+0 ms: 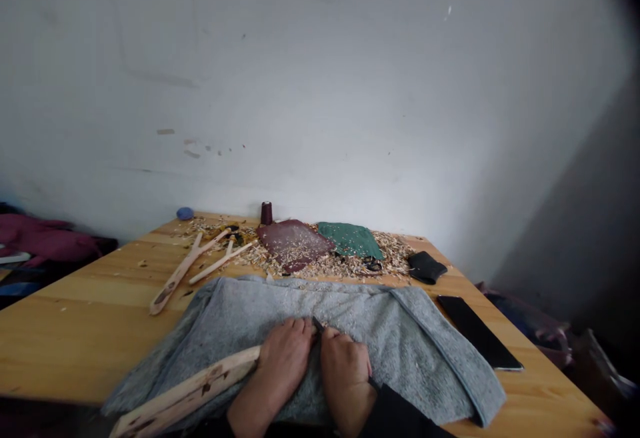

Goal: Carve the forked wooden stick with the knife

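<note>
1 stick [195,390] gripped in L hand [287,350]; R hand [345,361] closed round dk tool [317,324].

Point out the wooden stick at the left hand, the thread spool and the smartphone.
Peeled wooden stick [187,388]: head view, middle of the visible shaft.
Maroon thread spool [267,214]: head view, its wound side.
Black smartphone [479,332]: head view, centre of its upper face.

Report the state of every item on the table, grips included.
Left grip: closed on peeled branch
Right grip: closed on dark tool, probably a knife
Larger forked stick: peeled, lying flat
Thread cone: upright, wound
Maroon cloth: spread, shavings-strewn
Green cloth: spread, shavings-strewn
Gray cloth: spread, wrinkled
Smartphone: flat, screen dark
Wood shavings: loose, scattered
</note>
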Tool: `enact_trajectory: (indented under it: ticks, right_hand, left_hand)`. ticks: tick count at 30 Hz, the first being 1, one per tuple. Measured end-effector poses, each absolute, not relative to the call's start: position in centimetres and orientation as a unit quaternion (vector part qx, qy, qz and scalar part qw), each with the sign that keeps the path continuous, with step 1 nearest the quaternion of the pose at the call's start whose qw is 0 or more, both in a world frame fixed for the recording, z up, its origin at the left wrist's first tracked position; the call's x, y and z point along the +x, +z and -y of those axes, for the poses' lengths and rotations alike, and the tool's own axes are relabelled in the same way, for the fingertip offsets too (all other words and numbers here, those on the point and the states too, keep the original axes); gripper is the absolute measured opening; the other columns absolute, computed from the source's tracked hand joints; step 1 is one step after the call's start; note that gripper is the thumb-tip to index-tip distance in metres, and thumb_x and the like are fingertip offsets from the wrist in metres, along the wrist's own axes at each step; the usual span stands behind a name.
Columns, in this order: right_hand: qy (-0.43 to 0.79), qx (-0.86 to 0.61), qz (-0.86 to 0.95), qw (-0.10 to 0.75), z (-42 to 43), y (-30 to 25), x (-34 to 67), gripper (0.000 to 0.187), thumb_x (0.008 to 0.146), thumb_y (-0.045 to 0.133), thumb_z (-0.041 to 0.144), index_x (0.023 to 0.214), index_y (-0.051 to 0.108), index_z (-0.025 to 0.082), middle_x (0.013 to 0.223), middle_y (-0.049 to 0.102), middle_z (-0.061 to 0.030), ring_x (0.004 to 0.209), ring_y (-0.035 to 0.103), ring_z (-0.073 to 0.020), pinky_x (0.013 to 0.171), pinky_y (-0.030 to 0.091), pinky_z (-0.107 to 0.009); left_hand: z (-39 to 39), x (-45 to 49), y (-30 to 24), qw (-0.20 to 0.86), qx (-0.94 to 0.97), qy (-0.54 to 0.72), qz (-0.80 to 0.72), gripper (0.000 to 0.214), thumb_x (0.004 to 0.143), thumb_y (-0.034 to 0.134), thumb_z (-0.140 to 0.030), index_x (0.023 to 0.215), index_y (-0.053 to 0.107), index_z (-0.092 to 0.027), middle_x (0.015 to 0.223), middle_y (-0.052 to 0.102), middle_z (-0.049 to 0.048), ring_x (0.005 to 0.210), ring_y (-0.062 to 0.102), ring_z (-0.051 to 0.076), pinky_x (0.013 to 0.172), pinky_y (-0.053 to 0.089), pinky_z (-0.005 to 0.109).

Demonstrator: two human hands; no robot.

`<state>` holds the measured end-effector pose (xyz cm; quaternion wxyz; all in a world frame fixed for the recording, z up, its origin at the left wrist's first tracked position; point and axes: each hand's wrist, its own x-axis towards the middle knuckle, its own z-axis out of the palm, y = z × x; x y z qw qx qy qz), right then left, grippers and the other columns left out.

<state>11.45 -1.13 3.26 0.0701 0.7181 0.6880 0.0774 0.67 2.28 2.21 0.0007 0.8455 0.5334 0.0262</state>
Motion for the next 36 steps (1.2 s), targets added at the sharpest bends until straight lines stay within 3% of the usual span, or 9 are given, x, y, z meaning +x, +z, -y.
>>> enact_trajectory:
  ticks: [4,10,19,23,27,36]
  right_hand:
    - [0.073,0.721,-0.686,0.067,0.5,3.1,11.0,0.038,0.088,0.031,-0.002,0.103,0.064,0.009,0.081,0.069,-0.0151,0.07,0.07,-0.0266,0.046,0.057,-0.039]
    - [0.081,0.732,-0.673,0.069,0.2,2.9,10.6,0.039,0.089,0.029,0.0,0.104,0.064,0.008,0.08,0.069,-0.0162,0.068,0.07,-0.0265,0.045,0.056,-0.037]
    - [0.067,0.72,-0.69,0.037,1.7,3.0,12.6,0.034,0.087,0.037,-0.002,0.098,0.067,0.012,0.079,0.072,-0.0139,0.072,0.071,-0.0212,0.062,0.057,-0.031]
    - [0.076,0.724,-0.683,0.053,1.6,3.0,12.0,0.035,0.088,0.036,-0.002,0.099,0.067,0.011,0.078,0.071,-0.0148,0.068,0.071,-0.0241,0.053,0.057,-0.035]
    - [0.073,0.737,-0.669,0.063,0.8,2.8,11.0,0.038,0.088,0.032,0.0,0.103,0.066,0.008,0.078,0.07,-0.0158,0.065,0.071,-0.028,0.043,0.057,-0.041]
    - [0.047,0.722,-0.689,0.035,-1.1,3.7,10.8,0.032,0.085,0.038,-0.002,0.093,0.067,0.01,0.075,0.07,-0.013,0.061,0.07,-0.027,0.044,0.055,-0.037]
  left_hand:
    - [-2.4,0.6,1.9,0.005,0.845,0.026,-0.534,0.035,0.087,0.034,-0.006,0.106,0.062,-0.015,0.099,0.067,0.0092,0.095,0.061,0.023,0.081,0.048,0.035]
    - [-2.3,0.6,1.9,-0.008,0.845,0.026,-0.534,0.039,0.086,0.034,-0.005,0.112,0.06,-0.015,0.102,0.067,0.0095,0.096,0.061,0.024,0.082,0.048,0.036]
    - [-2.1,1.0,2.1,-0.001,0.836,0.052,-0.546,0.032,0.093,0.034,-0.015,0.108,0.063,-0.017,0.102,0.068,0.0086,0.097,0.061,0.025,0.082,0.049,0.039]
    - [-2.1,0.9,2.2,-0.002,0.835,0.045,-0.548,0.032,0.093,0.035,-0.016,0.109,0.062,-0.017,0.1,0.068,0.0089,0.096,0.062,0.025,0.082,0.049,0.039]
    - [-2.3,0.9,2.0,-0.011,0.841,0.023,-0.541,0.039,0.087,0.035,-0.005,0.116,0.06,-0.014,0.104,0.068,0.0115,0.098,0.061,0.026,0.081,0.05,0.039]
    - [-2.1,1.0,1.9,-0.019,0.847,0.01,-0.531,0.041,0.087,0.036,-0.002,0.118,0.06,-0.013,0.107,0.067,0.013,0.101,0.061,0.026,0.082,0.05,0.036]
